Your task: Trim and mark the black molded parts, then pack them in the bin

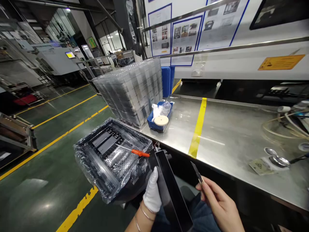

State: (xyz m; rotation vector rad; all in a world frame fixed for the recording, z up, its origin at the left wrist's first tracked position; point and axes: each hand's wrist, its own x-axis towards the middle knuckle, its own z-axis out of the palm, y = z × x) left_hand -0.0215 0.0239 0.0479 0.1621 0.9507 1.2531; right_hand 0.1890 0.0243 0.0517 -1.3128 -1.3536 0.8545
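Note:
My left hand [152,193], in a white glove, is closed on the side of a long black trough-shaped plastic part [174,190], tilted over my lap. Between the thumb and fingers of my bare right hand [220,202] is a thin dark knife blade [196,171], pointing up and left, apart from the part. Left of the part stands a black crate lined with clear plastic film [93,175], with dark and grey pieces inside. A thin-shafted tool with an orange handle [140,153] lies across the crate's right side.
A steel table [224,129] with a yellow tape stripe [198,129] runs ahead. On it are stacked clear trays [130,93], a blue bin [156,127] holding a round cream disc [161,120], and a round metal item [279,161] at right. Blue panels [166,80] stand behind.

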